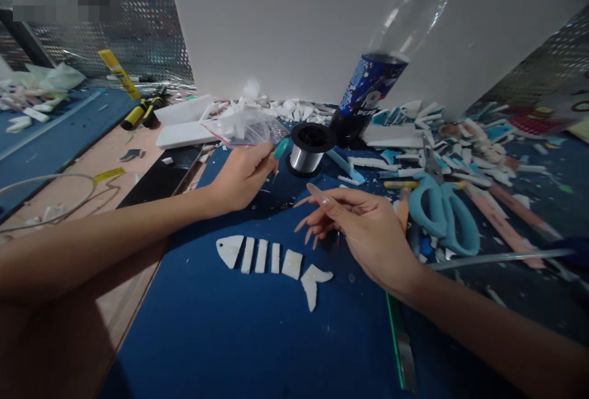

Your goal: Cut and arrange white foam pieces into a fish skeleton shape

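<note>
On the blue mat (221, 337) lie several white foam pieces in a fish shape: a head (230, 250) with a small hole, narrow strips (261, 256), a wider block (292, 264) and a forked tail (313, 282). Beyond them stands a black-rimmed spool (307, 156) wound with clear line. My left hand (243, 175) is closed just left of the spool, a glossy teal tip showing at its thumb. My right hand (359, 221) hovers above the tail, thumb and forefinger pinched, other fingers curled. Anything as fine as thread between either hand's fingers is too small to make out.
Blue-handled scissors (442, 215) and foam scraps crowd the right side. A Pepsi bottle (368, 92) leans behind the spool, before a white board (276, 24). A plastic bag (248, 126), yellow-black cutters (140, 110) and a glue tube (118, 73) lie back left. A green-edged ruler (394, 337) lies near right.
</note>
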Demonstrator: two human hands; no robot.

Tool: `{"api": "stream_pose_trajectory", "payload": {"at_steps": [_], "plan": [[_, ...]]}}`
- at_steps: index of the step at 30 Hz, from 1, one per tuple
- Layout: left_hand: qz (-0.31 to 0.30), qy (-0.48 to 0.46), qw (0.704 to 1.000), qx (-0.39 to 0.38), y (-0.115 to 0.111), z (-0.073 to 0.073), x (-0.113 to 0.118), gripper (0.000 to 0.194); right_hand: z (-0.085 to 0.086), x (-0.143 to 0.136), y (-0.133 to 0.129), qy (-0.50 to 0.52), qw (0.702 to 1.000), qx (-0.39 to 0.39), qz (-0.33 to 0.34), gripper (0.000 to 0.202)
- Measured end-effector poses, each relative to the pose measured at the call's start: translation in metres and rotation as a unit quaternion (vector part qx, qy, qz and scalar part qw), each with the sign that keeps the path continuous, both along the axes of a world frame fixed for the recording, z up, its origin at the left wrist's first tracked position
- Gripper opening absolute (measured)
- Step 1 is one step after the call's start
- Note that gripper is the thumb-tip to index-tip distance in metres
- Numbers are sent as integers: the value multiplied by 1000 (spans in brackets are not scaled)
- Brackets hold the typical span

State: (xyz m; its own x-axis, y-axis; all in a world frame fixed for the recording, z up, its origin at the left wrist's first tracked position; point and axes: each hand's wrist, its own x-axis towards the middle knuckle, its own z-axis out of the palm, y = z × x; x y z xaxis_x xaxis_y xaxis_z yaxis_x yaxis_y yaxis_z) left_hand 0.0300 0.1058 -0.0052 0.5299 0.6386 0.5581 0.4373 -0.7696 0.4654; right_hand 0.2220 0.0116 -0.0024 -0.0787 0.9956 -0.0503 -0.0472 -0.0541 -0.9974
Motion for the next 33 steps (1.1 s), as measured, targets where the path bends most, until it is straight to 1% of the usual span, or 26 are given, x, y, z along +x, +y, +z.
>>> {"api": "stream_pose_trajectory", "payload": {"at_steps": [4, 8, 10, 14, 16, 19, 22, 24, 27, 30, 33], "plan": [[5, -48, 997, -62, 3, -2, 0, 32, 3, -1, 0, -16, 1000, -18, -7, 21], [-4, -111, 985, -134, 5, -4, 1, 33, 2, -1, 0, -24, 999, 25, -13, 26], [-14, -129, 980, -153, 6, -4, 1, 34, 1, -2, 0, -4, 1000, 26, -11, 26], [-35, -119, 977, -176, 5, -3, 2, 33, 3, -3, 1, 68, 998, -9, -6, 29], [-40, -98, 979, -176, 4, -2, 2, 33, 4, -3, 1, 82, 996, -17, -9, 30], [-54, -43, 988, -136, 3, 0, 2, 31, 4, -3, 0, 78, 997, -24, -6, 28], [-80, 28, 995, -47, 0, 2, 1, 29, 3, -3, -1, 74, 997, -32, 8, 28], [-104, 71, 992, 13, -3, 2, 1, 26, 3, -2, 0, 61, 998, -28, 4, 26], [-130, 123, 981, 73, -7, 2, 1, 23, 4, -2, 1, 37, 999, -14, -29, 23], [-132, 148, 976, 92, -7, 2, 1, 23, 5, -3, 2, 44, 998, -5, -40, 22], [-136, 151, 975, 86, -5, 2, 2, 24, 5, -3, 3, 54, 997, 6, -46, 19]]}}
